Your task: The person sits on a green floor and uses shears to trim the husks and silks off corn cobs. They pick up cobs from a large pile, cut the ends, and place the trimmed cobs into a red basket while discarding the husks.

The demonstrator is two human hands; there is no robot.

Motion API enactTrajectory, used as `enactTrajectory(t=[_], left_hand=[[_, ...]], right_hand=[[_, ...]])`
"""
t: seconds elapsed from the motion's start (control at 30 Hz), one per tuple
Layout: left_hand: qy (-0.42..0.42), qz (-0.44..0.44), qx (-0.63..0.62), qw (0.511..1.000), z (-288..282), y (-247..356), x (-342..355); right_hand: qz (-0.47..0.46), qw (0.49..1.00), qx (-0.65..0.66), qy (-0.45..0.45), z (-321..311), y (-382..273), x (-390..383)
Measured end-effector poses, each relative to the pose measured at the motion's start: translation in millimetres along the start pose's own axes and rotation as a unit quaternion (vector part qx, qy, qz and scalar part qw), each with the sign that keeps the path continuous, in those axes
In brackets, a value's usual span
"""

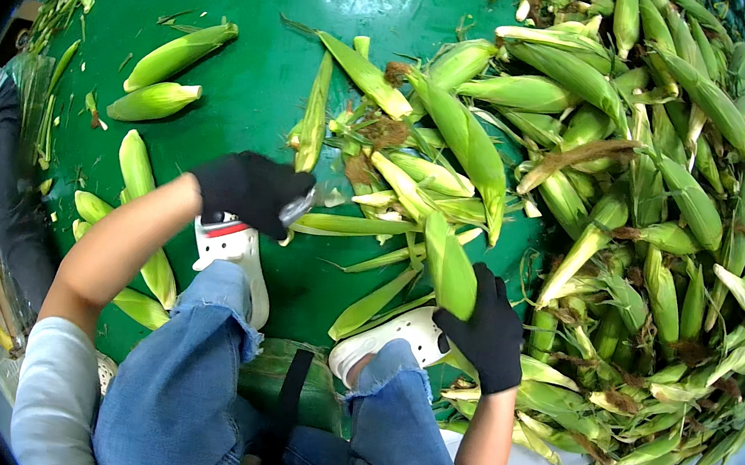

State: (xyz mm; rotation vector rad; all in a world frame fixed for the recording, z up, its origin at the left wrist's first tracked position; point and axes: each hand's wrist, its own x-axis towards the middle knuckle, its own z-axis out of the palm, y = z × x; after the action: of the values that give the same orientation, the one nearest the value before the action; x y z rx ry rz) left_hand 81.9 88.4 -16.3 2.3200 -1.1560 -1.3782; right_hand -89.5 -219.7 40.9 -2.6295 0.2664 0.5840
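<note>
Here the right hand (488, 333) grips a corn ear (448, 264) upright, tip pointing away.

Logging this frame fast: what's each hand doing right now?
Left hand: closed on a small metal blade.
Right hand: closed on a corn ear.
</note>
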Motion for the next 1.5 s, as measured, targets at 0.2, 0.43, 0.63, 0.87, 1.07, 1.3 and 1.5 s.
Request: enactTrajectory(t=[0.2,0.43,0.63,0.87,1.07,1.3,1.5], left_hand=[[0.019,0.001,-0.623,0.782,22,26,-12],[0.223,0.058,-0.796,0.559,70,-81,-77],[0.525,-0.069,-0.650,0.545,109,-176,-197],[0.647,-0.362,-0.328,0.585,211,-250,-225],[0.373,-0.068,-0.676,0.632,84,-35,-99],[-0.119,0.074,-0.775,0.616,79,112,4],[-0.005,0.086,-0.766,0.637,110,116,49]], right_hand=[[-0.038,0.940,0.328,0.090,55,-22,53],[-0.174,0.959,0.213,0.071,49,-45,132],[-0.074,0.967,-0.100,0.223,46,34,216],[-0.118,0.941,0.001,0.318,29,32,201],[-0.031,0.752,0.468,0.463,-9,25,84],[0.036,0.611,0.659,0.437,14,-4,18],[0.040,0.675,0.613,0.408,60,-1,-11]])
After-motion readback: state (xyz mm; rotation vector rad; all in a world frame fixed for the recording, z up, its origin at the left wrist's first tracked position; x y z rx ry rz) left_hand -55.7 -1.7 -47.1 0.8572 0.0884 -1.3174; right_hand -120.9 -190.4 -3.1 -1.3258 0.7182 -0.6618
